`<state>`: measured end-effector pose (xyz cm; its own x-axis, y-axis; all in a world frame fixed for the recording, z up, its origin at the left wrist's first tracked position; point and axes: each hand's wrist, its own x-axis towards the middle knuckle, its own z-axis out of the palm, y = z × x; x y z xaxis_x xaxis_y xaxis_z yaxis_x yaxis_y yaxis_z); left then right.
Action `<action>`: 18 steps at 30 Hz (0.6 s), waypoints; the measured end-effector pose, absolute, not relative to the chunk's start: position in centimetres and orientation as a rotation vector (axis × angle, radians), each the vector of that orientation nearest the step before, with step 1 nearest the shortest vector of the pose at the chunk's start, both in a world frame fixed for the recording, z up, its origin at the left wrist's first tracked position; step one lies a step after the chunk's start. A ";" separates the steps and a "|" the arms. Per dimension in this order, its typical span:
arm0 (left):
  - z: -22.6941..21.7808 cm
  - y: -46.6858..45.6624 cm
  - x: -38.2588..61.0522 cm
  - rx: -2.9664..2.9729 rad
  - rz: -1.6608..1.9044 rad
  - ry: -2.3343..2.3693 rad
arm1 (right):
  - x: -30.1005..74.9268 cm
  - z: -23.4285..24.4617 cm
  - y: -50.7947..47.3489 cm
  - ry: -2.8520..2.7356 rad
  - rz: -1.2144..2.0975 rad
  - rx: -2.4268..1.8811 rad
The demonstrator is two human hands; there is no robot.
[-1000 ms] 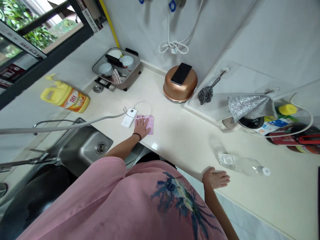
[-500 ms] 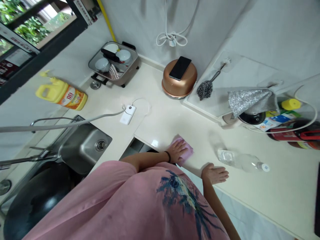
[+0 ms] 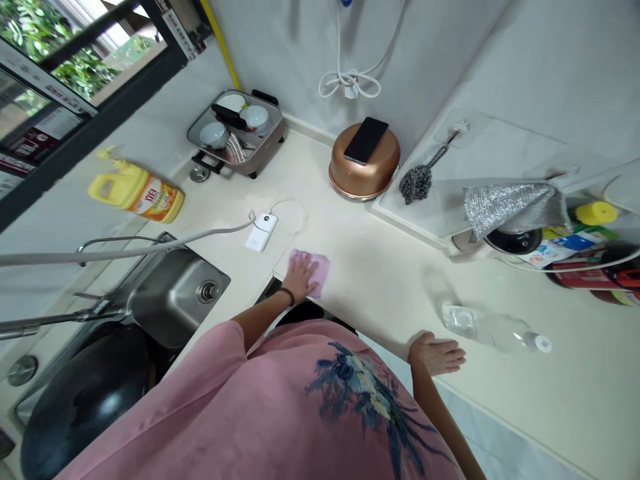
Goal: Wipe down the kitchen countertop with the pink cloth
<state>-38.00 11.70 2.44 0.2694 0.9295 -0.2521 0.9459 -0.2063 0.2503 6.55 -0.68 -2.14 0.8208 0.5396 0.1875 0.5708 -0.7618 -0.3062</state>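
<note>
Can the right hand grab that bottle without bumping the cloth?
Probably yes: the right hand is open, close to the bottle, with nothing visible between them. The cloth is well away, under the left hand.

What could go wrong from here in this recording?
The left hand rests on a pink rectangular cloth near a thin white cable; a wide sweep might snag it and drag the white rectangular device. The clear plastic bottle near the right hand could get nudged. The black rectangular phone on the round copper-coloured pot might slide if bumped.
</note>
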 end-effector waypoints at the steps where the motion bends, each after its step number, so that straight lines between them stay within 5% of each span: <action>1: 2.7 11.9 -39.9 2.117 -0.097 1.831 | 6.5 -2.1 -0.7 -0.837 -0.123 -2.650; 11: 2.3 17.0 -37.7 1.768 -0.002 2.251 | 6.3 -1.6 -0.6 -0.835 -0.070 -2.683; 18: 1.1 16.0 -22.2 2.342 0.123 1.498 | 5.7 -0.7 -0.2 -0.840 -0.115 -2.668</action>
<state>-22.20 16.05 1.06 0.4352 0.8927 -0.1169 0.8616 -0.3752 0.3419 5.75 -0.21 -0.71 0.8221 0.5413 0.1767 0.5689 -0.7674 -0.2958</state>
